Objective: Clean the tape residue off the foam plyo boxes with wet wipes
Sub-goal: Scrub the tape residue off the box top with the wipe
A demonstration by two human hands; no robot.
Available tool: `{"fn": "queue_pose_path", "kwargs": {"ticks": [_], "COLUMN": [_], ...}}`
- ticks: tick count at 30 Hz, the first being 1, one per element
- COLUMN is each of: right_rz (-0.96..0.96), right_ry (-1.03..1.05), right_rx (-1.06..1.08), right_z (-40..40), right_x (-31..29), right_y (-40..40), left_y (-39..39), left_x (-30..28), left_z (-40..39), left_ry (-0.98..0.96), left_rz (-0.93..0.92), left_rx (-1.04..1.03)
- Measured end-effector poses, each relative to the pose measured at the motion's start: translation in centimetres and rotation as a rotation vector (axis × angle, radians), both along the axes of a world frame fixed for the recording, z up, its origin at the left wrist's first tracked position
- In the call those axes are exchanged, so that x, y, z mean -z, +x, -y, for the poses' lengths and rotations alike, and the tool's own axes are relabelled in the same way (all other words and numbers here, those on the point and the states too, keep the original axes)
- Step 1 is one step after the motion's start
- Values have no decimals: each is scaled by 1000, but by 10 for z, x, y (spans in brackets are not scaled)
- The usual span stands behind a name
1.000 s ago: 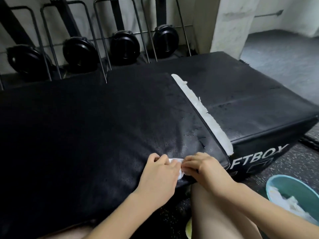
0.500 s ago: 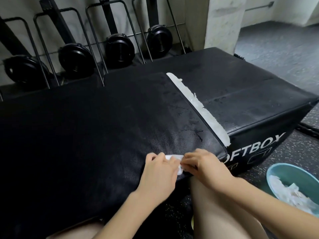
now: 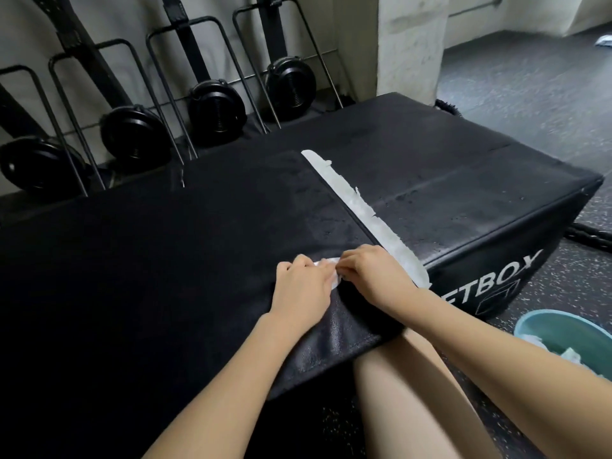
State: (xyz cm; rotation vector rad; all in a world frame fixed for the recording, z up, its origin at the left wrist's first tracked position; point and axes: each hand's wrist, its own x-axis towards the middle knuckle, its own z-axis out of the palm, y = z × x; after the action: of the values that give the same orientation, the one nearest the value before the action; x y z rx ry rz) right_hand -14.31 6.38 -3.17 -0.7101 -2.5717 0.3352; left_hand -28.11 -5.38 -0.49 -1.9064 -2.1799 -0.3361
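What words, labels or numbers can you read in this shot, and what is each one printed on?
"FTBOX": white letters on the front side of the right plyo box; the start of the word is hidden behind the right hand.
A faint square outline mark sits below those letters on the same side; nothing in it can be read.
No other text is legible anywhere else.

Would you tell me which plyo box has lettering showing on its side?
The right-hand plyo box, beyond the white tape strip; the left plyo box shows none.

Both hands, left (image 3: 303,289) and right (image 3: 372,276), pinched a crumpled white wet wipe (image 3: 331,270) on the black vinyl foam box (image 3: 165,260); white tape strip (image 3: 367,213) at one o'clock.
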Motion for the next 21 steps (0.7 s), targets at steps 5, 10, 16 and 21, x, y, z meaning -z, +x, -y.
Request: {"fn": "queue_pose_path", "kwargs": {"ticks": [5, 10, 16, 21], "right_rz": [33, 51, 49, 70], "right_ry": [-15, -91, 3, 32], "right_rx": [-111, -300, -288, -130], "right_z": [17, 62, 19, -32], "right_x": [-4, -2, -6, -11], "right_y": [25, 87, 74, 40], "left_y": [30, 65, 63, 40], "left_x": [-8, 13, 12, 2], "left_z": [19, 77, 37, -23], "left_ry": [75, 123, 85, 109], "left_rz": [-39, 40, -21, 16], "left_rx": [-1, 135, 149, 34]}}
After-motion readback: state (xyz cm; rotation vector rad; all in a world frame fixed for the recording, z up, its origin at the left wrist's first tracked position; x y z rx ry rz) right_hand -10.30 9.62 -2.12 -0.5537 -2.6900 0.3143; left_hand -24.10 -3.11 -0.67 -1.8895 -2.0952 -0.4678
